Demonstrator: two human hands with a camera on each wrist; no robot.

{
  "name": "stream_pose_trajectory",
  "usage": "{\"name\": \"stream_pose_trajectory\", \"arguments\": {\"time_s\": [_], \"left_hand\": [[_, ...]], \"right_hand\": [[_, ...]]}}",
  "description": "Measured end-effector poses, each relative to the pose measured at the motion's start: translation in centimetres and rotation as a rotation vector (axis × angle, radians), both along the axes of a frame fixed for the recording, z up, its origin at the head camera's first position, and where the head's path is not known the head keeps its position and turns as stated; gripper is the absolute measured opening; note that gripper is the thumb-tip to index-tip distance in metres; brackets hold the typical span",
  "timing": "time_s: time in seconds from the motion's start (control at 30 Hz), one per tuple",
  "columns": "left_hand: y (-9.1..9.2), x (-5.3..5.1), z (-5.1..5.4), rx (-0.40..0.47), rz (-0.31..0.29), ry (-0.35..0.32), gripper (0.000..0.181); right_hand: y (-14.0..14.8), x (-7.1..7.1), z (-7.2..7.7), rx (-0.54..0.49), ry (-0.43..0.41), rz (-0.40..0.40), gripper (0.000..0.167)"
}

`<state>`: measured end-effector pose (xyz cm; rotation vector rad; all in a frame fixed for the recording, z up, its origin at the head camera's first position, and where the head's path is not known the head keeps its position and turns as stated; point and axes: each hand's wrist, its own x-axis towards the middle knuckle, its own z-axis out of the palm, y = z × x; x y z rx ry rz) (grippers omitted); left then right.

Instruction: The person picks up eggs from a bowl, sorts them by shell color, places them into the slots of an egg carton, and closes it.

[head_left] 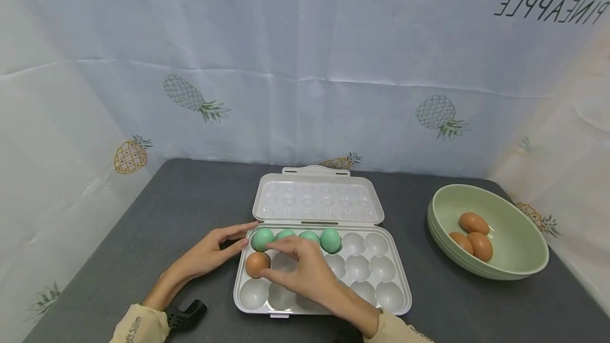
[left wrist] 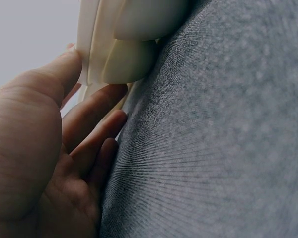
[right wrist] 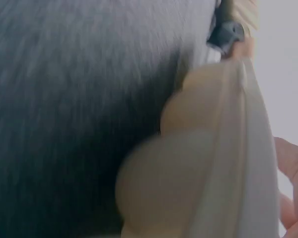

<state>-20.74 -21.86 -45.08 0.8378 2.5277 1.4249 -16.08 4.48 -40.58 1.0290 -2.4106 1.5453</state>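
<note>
I'm touching smooth, pale plastic with my left hand (head_left: 205,253): the egg tray (head_left: 357,268) is looking thin and moulded, its cups shining softly. Its lid (head_left: 316,195) is showing glossy plastic too. Near my right hand (head_left: 307,274), the brown egg (head_left: 256,265) is looking smooth, with a faint sheen. The green bowl (head_left: 517,242) is presenting a smooth, plastic-like finish. Underneath, the grey tabletop (left wrist: 213,148) is looking matt and grainy, like woven fabric. Behind, the curtain (head_left: 295,30) is creasing like thin cloth.
</note>
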Motion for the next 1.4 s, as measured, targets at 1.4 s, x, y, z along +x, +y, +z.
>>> {"name": "stream_pose_trajectory", "arguments": {"time_s": [1.4], "left_hand": [[0.2,0.3,0.2,-0.019,0.031,0.008,0.043]], "right_hand": [[27.5,-2.0,4.2,-0.037,-0.226,-0.739,0.048]]}}
